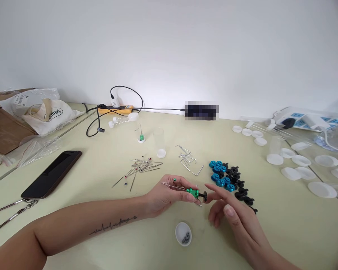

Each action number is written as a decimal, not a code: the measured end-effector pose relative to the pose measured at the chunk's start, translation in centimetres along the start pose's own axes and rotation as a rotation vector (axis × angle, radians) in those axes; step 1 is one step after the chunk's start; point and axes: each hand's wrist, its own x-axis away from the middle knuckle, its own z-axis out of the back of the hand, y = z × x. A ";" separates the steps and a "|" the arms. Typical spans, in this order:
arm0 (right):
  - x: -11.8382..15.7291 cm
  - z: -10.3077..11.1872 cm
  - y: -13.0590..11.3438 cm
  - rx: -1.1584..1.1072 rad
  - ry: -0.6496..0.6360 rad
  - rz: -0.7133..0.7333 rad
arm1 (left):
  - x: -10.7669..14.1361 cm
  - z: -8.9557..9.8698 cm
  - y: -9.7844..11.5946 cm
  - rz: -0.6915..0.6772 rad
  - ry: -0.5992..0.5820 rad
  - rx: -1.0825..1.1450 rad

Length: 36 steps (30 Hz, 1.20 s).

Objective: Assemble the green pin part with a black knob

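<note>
My left hand [171, 193] pinches a small green metal fitting [192, 193] between thumb and fingers. Thin metal rods [173, 185] stick out of it toward my wrist. From its other end comes a dark stem with a black disc [205, 196]. Just right of the disc is my right hand [236, 219], its index finger stretched out and the others partly bent, with nothing seen in it. Below both hands sits a white cap [179, 229] with several small grey metal pieces [186, 238]. Blue knobs [215, 177] and black winged pieces [243, 191] lie in a heap beyond my right hand.
Thin pins [142, 168] and bent hex keys [187, 155] lie beyond my left hand. Another green fitting [141, 137] stands on a white cap. A phone [52, 174] is at left, white caps [301, 160] and a power strip [301, 118] at right.
</note>
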 end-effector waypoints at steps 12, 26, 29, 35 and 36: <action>0.0 0.0 0.2 -0.002 -0.061 -0.042 | 0.1 -0.1 0.1 -0.019 -0.021 -0.017; 0.1 0.0 0.4 0.027 -0.077 -0.051 | 0.1 0.1 -0.1 -0.012 0.007 0.010; 0.1 -0.1 0.2 0.020 -0.036 -0.041 | 0.0 0.1 0.0 -0.008 0.024 0.008; 0.0 -0.1 0.2 0.036 -0.086 -0.045 | -0.1 0.0 0.1 -0.040 -0.003 0.025; 0.0 -0.1 0.3 0.027 -0.085 -0.054 | -0.1 0.0 0.1 -0.039 -0.005 0.025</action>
